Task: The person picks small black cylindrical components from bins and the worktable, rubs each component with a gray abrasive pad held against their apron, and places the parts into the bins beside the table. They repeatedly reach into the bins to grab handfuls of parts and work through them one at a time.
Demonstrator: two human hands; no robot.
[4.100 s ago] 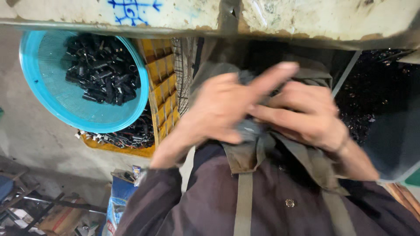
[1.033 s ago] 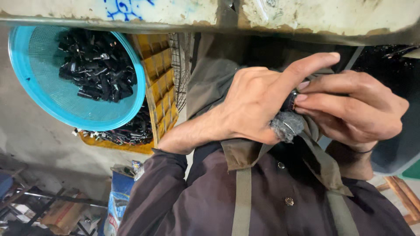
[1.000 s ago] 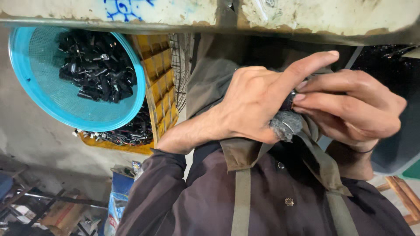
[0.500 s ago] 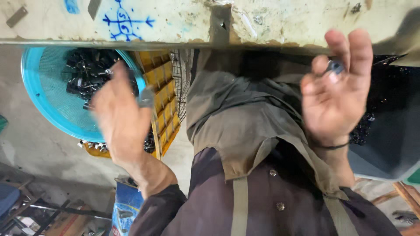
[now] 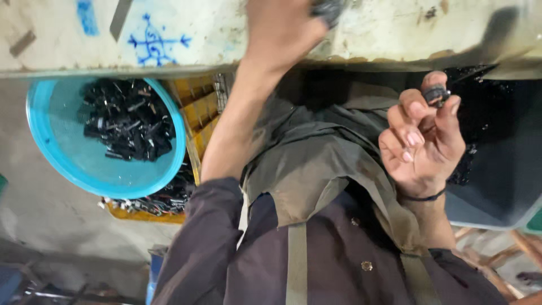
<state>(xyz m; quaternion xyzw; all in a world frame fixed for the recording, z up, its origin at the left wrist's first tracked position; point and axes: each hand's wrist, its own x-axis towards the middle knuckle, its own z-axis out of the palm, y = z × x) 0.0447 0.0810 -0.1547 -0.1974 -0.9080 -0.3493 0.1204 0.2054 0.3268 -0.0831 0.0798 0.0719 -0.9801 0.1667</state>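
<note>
Grimy workbench edge (image 5: 395,39) up top: left hand (image 5: 282,28), empty and spread half a second ago, now reaches onto it, closed around a dark part (image 5: 327,8). Right hand (image 5: 423,141) still pinches the small black part (image 5: 437,95) at its fingertips; blue basket (image 5: 68,169) sits left.

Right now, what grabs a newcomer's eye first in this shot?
Probably the turquoise basin at left, heaped with small black parts and resting on a yellow crate. Next, the right hand pinching a small dark piece at its fingertips, while the left hand reaches up to the scuffed whitish bench edge gripping something dark and blurred.
</note>
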